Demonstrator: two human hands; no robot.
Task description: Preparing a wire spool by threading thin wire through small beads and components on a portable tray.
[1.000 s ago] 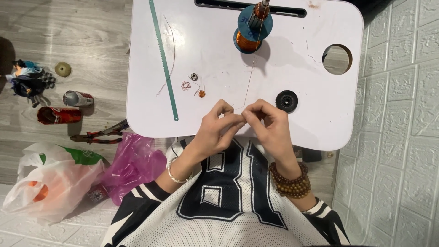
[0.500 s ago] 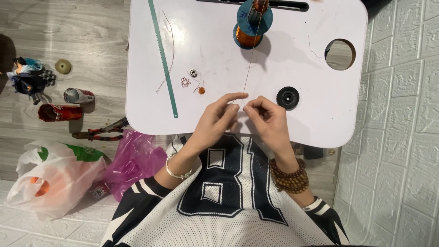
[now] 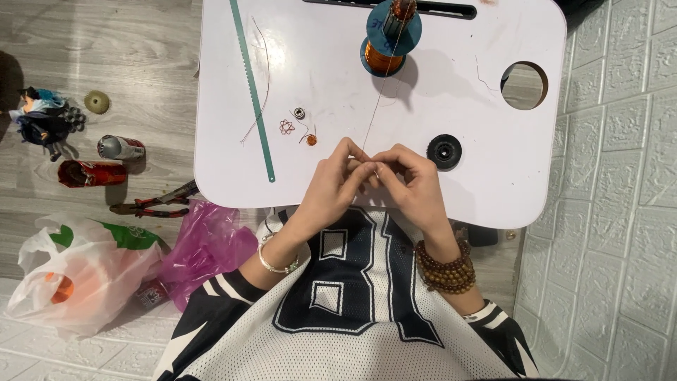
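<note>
One copper wire spool stood on the white table. Below it, left hand and right hand met, fingertips pinching one thin wire running from the spool.

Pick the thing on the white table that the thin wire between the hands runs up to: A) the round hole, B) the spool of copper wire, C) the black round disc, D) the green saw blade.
B: the thin wire runs from the fingertips of both hands straight up to the spool of copper wire.
</note>
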